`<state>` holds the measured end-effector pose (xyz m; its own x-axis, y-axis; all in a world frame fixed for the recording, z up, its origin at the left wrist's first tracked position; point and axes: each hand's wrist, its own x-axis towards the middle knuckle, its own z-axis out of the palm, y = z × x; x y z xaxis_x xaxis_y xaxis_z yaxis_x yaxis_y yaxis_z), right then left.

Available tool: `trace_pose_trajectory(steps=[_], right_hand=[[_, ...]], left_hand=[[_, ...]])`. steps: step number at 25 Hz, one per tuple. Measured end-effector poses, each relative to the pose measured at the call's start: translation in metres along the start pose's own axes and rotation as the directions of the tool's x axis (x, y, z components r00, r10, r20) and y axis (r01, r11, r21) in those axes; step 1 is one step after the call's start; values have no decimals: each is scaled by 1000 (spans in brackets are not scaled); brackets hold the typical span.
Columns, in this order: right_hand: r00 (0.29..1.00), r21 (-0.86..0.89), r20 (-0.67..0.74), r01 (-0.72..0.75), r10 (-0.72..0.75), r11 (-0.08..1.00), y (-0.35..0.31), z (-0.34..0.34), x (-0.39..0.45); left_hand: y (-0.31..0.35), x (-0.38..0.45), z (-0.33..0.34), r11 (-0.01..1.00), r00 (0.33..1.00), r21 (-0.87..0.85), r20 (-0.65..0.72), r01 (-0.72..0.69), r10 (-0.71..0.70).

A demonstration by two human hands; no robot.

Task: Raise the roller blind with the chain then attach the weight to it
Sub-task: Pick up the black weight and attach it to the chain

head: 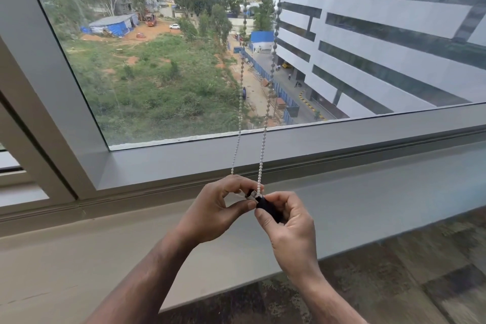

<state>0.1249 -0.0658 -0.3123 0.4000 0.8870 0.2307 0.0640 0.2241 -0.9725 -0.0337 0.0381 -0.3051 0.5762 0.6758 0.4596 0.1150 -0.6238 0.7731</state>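
Head view. Small black plastic weight (269, 207) between both hands, above grey window sill (131, 244), near its middle. Right hand (288, 226) pinches weight with thumb and fingers. Left hand (218, 212) pinches top end of weight, where white bead chain (266, 118) goes in. Hands touch at fingertips. Chain hangs in two strands from top of window glass (157, 73) down to hands. One weight, one chain, two hands.

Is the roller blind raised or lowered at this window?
Raised: no blind fabric covers the window glass; only the bead chain hangs across it.
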Motion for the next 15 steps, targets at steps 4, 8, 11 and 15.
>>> trace_pose_trajectory(steps=[4, 8, 11, 15], right_hand=[[997, -80, 48, -50, 54, 996, 17, 8, 2], [998, -239, 70, 14, 3, 971, 26, 17, 10], [995, -295, 101, 23, 8, 955, 37, 24, 15], [994, -314, 108, 23, 12, 949, 48, 32, 19]], left_hand=[[-10, -10, 5, 996, 1000, 87, -29, 9, -7], [-15, -14, 12, 980, 989, 191, -117, -65, 88], [-19, -17, 19, 978, 978, 200, -189, -52, 91], [-26, -23, 23, 986, 973, 165, -228, -4, 42]])
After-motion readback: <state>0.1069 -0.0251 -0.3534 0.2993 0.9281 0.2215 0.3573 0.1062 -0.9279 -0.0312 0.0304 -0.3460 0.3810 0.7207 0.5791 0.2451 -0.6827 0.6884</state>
